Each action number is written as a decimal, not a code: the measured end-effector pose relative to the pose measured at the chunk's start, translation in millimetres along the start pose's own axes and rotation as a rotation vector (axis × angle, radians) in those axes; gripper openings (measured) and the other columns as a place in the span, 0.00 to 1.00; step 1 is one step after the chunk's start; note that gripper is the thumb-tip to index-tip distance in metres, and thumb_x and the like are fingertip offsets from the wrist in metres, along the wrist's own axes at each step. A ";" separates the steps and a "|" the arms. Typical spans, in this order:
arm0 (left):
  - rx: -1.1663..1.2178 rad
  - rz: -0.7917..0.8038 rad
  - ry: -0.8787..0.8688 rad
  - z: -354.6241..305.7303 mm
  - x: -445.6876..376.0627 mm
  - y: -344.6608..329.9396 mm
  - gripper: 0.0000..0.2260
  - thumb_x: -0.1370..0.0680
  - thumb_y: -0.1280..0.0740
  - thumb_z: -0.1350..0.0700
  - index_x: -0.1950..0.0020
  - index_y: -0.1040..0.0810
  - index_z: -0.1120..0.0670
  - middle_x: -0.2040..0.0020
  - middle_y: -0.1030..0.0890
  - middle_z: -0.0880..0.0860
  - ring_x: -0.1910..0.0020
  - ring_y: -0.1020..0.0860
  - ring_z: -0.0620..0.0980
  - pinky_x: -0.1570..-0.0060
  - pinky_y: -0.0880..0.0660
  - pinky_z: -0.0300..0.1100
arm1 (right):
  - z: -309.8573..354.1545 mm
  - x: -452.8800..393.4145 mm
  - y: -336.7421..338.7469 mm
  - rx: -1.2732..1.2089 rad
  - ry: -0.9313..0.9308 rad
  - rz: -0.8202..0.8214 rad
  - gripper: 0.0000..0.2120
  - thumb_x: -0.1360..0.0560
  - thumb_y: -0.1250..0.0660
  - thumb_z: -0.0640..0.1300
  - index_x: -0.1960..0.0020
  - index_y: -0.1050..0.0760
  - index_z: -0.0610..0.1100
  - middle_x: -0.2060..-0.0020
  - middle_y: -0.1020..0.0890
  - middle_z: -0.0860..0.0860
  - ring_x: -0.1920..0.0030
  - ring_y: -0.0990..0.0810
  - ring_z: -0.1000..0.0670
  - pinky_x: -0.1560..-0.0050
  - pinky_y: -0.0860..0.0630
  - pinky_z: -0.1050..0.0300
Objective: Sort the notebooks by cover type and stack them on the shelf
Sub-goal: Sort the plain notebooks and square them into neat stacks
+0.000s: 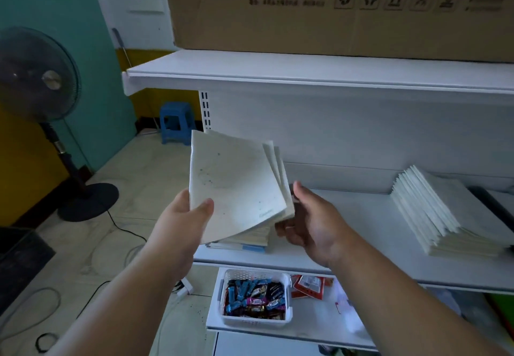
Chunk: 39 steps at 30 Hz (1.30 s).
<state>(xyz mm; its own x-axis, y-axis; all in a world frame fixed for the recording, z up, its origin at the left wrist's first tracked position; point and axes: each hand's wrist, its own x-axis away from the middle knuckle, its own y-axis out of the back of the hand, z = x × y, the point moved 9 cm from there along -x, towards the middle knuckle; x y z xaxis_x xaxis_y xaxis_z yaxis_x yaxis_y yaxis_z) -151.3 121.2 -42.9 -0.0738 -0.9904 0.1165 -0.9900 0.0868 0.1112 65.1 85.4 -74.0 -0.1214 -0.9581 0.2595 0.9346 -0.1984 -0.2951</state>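
Note:
My left hand (185, 216) pinches the lower left corner of a few pale notebooks (233, 180), fanned and bent, held up in front of the white shelf (361, 244). My right hand (308, 216) grips their lower right corner from beneath, thumb raised beside them. Under the held notebooks a low pile with a blue-covered notebook (244, 241) lies at the shelf's left end. A tall slanted stack of pale notebooks (439, 214) rests on the shelf at the right.
A large cardboard box (333, 8) sits on the upper shelf (306, 73). Below, a white basket of wrapped sweets (254, 300) and red packets (308, 286) occupy a lower shelf. A standing fan (39, 77), a blue stool (176, 122) and floor cables are at the left.

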 end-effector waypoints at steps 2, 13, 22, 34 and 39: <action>-0.030 0.032 -0.029 -4.4 10.3 -22.8 0.08 0.17 0.36 0.54 0.39 0.26 0.44 0.47 0.17 0.46 0.46 0.20 0.48 0.43 0.23 0.49 | 10.3 -5.7 34.4 0.169 0.004 -0.089 0.24 0.26 0.37 0.68 0.48 0.22 0.48 0.59 0.23 0.44 0.63 0.26 0.46 0.67 0.35 0.58; -0.314 0.336 0.021 4.4 48.2 -282.9 0.10 0.19 0.35 0.48 0.40 0.28 0.49 0.50 0.18 0.52 0.52 0.18 0.54 0.50 0.20 0.54 | 95.3 25.9 278.7 0.462 0.190 -0.509 0.27 0.29 0.35 0.63 0.44 0.30 0.40 0.50 0.22 0.48 0.46 0.22 0.47 0.34 0.28 0.43; -0.515 0.363 -0.029 -17.3 28.5 -478.9 0.09 0.20 0.40 0.52 0.50 0.24 0.57 0.61 0.20 0.56 0.65 0.22 0.54 0.74 0.29 0.39 | 163.2 12.8 459.7 0.956 0.048 -0.606 0.29 0.20 0.40 0.57 0.26 0.35 0.40 0.35 0.26 0.41 0.40 0.25 0.41 0.49 0.30 0.53; -1.153 0.239 -0.179 -13.9 -17.3 -525.6 0.14 0.27 0.37 0.45 0.60 0.24 0.55 0.62 0.22 0.52 0.61 0.23 0.55 0.69 0.34 0.39 | 143.0 -49.0 493.5 1.522 -0.015 -0.454 0.26 0.22 0.38 0.59 0.34 0.28 0.40 0.35 0.23 0.42 0.35 0.25 0.41 0.41 0.29 0.50; -1.183 0.239 -0.178 -8.1 -19.4 -525.7 0.15 0.27 0.37 0.43 0.60 0.23 0.54 0.61 0.21 0.51 0.59 0.22 0.55 0.66 0.31 0.40 | 151.6 -46.1 492.2 1.572 0.033 -0.544 0.29 0.23 0.36 0.61 0.34 0.32 0.40 0.37 0.23 0.41 0.37 0.24 0.40 0.43 0.27 0.48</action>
<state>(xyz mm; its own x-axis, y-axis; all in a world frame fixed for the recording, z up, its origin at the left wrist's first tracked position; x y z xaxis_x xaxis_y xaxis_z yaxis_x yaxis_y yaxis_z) 371.6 95.6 -95.7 -0.3463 -0.9291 0.1301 -0.2357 0.2204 0.9465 581.5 63.3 -91.8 -0.5117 -0.8591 -0.0093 0.1837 -0.1200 0.9756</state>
